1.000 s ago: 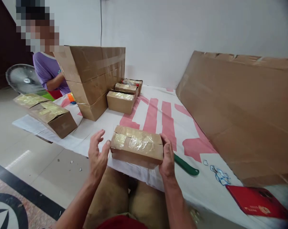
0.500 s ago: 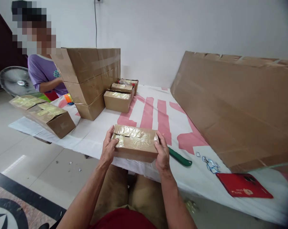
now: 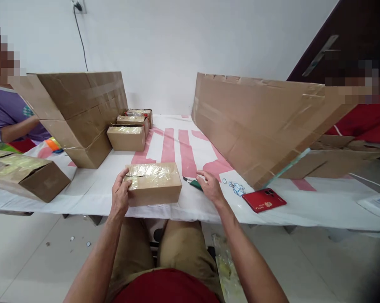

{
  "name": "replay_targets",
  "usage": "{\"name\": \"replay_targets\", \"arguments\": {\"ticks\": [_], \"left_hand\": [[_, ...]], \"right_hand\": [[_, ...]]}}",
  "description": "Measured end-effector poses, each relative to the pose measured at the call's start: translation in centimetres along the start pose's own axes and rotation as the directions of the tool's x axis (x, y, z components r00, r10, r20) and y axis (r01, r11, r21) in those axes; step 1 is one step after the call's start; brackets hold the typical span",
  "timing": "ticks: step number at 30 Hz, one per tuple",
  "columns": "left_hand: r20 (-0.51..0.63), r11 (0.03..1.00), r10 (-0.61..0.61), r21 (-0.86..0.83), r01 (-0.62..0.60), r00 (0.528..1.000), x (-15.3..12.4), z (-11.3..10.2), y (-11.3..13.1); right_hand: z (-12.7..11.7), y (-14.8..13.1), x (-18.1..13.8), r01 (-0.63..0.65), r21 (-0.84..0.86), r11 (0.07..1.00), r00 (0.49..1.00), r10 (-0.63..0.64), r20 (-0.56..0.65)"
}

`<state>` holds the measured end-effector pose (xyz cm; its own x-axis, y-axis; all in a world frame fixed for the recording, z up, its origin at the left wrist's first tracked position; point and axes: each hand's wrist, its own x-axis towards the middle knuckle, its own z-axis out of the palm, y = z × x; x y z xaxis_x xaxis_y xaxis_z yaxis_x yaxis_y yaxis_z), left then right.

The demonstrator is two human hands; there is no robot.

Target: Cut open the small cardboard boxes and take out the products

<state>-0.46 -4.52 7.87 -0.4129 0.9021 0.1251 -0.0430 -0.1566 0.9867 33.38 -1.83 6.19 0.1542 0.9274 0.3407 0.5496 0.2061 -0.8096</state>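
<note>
In front of me a small cardboard box (image 3: 155,194) rests on the table, its top covered in shiny clear tape with a dark slit at the left of the seam. My left hand (image 3: 120,194) grips its left end, thumb on the upper edge. To the right, my right hand (image 3: 210,186) hovers over a green-handled utility knife (image 3: 195,184) with thumb and forefinger apart, holding nothing. The knife's blade end points left toward the box, and the hand hides the rest of its handle. Whether the fingers touch the handle I cannot tell.
Stacked cartons (image 3: 83,113) stand at left, with several small taped boxes (image 3: 127,138) beside them and another taped box (image 3: 35,179) nearer. A large cardboard panel (image 3: 259,122) leans at right. A red phone (image 3: 264,200) lies near small clear scraps (image 3: 237,188). People sit at both sides.
My right hand has let go of the box and moved right to the knife. My left hand still holds the box, now set down on the table. The view has turned right.
</note>
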Motion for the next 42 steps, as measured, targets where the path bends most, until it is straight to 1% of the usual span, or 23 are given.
{"name": "replay_targets", "arguments": {"ticks": [3,6,9,12,15,17,19,21,23,25,27,30,33,35,38,42], "left_hand": [[-0.001,1.000,-0.002,0.015,0.002,1.000,0.0,0.0,0.0],[0.007,0.999,0.013,0.029,-0.013,1.000,0.0,0.0,0.0],[0.019,0.999,0.031,0.026,-0.032,0.999,0.0,0.0,0.1],[0.022,0.999,0.032,0.019,-0.033,0.999,-0.1,0.0,0.2],[0.033,0.999,0.038,0.017,-0.038,0.999,0.0,0.2,0.3],[0.036,0.999,0.038,0.012,-0.038,0.999,0.1,0.2,0.2],[0.029,1.000,0.031,0.003,-0.031,0.999,0.2,0.3,0.1],[0.025,1.000,0.027,0.006,-0.027,0.999,0.2,0.3,0.0],[0.036,0.999,0.031,0.021,-0.032,0.999,0.3,0.3,0.0],[0.063,0.999,0.028,0.028,-0.030,0.998,0.6,0.2,0.1],[0.085,0.998,0.034,0.047,-0.038,0.996,1.0,0.0,0.4],[0.104,0.986,0.078,0.140,-0.092,0.992,1.9,-0.2,0.9],[0.148,0.966,0.093,0.227,-0.125,0.985,2.5,-0.1,1.1],[0.177,0.961,0.075,0.248,-0.118,0.981,2.7,0.0,0.9],[0.183,0.960,0.049,0.264,-0.097,0.982,2.7,0.2,0.7],[0.182,0.951,0.026,0.297,-0.080,0.983,2.7,0.3,0.8]], "right_hand": [[-0.7,1.9,0.2,0.003,-0.177,0.984,0.999,0.006,0.048],[0.1,3.1,-0.3,0.021,-0.303,0.953,0.997,0.004,0.081],[0.6,3.7,-0.9,0.055,-0.372,0.926,0.996,-0.026,0.083],[0.0,3.4,-0.8,0.093,-0.394,0.914,0.995,-0.072,0.068],[-1.9,1.6,-0.1,0.132,-0.383,0.914,0.991,-0.130,0.033],[-3.1,-0.7,0.3,0.169,-0.367,0.915,0.984,-0.175,0.018],[-3.8,-3.7,0.5,0.233,-0.305,0.923,0.972,-0.228,0.052],[-3.6,-7.1,0.6,0.315,-0.217,0.924,0.946,-0.287,0.149],[-2.8,-10.1,0.7,0.391,-0.171,0.905,0.900,-0.336,0.277],[-1.9,-12.5,1.0,0.452,-0.206,0.868,0.855,-0.356,0.378],[-1.2,-14.2,1.4,0.503,-0.268,0.822,0.818,-0.353,0.454],[-0.7,-15.7,2.2,0.564,-0.342,0.752,0.767,-0.323,0.555],[-0.1,-16.4,2.9,0.604,-0.368,0.707,0.720,-0.285,0.633],[0.5,-16.5,3.2,0.618,-0.371,0.693,0.698,-0.266,0.665],[1.3,-16.2,3.7,0.641,-0.370,0.673,0.672,-0.257,0.695],[2.3,-15.8,4.1,0.683,-0.403,0.609,0.644,-0.241,0.726]]}}
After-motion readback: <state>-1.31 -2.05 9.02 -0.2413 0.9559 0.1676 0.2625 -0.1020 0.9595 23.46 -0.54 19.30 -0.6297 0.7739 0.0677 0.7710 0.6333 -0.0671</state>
